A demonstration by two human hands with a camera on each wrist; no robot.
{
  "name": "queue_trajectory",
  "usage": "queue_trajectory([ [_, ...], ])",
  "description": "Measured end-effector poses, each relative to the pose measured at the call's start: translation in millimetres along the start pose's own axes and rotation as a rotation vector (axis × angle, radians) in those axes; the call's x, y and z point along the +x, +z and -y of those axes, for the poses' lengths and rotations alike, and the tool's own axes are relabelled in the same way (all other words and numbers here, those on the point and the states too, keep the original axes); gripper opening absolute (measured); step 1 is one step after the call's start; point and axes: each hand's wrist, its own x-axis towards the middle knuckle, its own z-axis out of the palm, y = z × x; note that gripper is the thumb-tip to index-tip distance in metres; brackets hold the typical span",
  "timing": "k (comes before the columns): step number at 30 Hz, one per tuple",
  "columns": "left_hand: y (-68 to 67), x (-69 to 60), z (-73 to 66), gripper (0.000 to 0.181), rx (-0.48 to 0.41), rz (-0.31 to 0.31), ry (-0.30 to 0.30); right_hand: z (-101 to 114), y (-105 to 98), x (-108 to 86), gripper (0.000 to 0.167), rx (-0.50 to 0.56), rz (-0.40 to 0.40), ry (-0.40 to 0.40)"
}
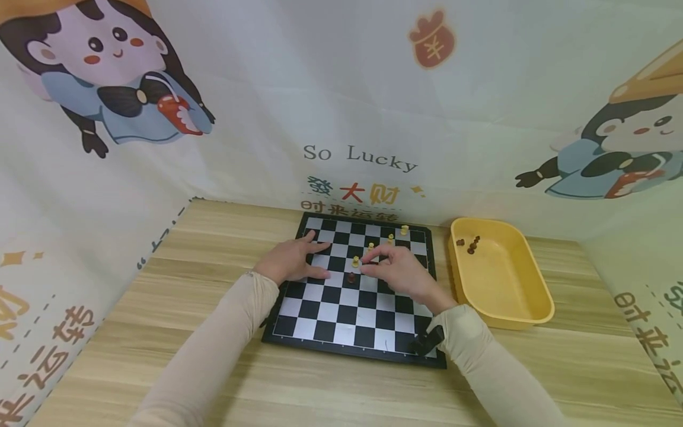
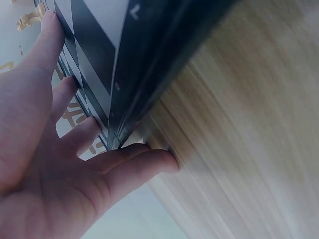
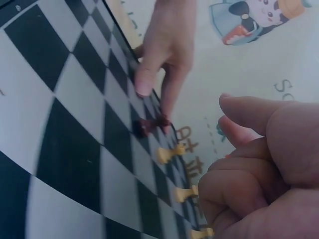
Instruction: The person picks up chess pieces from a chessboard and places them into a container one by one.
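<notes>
A black-and-white chessboard lies on the table. My left hand spreads its fingers over the board's left side; in the left wrist view, fingers of it reach past the board's corner. A dark brown chess piece stands on the board between my hands. Just behind it is a pale yellow chess piece, the nearest of several in a diagonal row running to the back right. My right hand hovers beside that piece, thumb and index finger apart; the right wrist view shows its other fingers curled and nothing held.
A yellow plastic tray stands right of the board, with several brown chess pieces at its far left. A printed cloth hangs behind the table and at both sides. Wood-grain tabletop surrounds the board.
</notes>
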Motion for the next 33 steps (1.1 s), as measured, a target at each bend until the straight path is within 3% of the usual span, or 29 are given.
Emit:
queue_trajectory([
  [10, 2.4, -1.2, 0.9, 0.082, 0.01, 0.004, -0.005, -11.2, 24.2, 3.9, 0.027, 0.08, 0.006, 0.011],
  [25, -0.1, -0.5, -0.2, 0.082, 0.014, 0.009, -0.014, -14.3, 33.7, 7.9, 0.03, 0.127, 0.019, 0.077],
  [33, -0.5, -0.3, -0.3, 0.081, 0.019, 0.008, -0.002, -17.6, 37.1, 13.2, 0.026, 0.079, 0.015, 0.082],
])
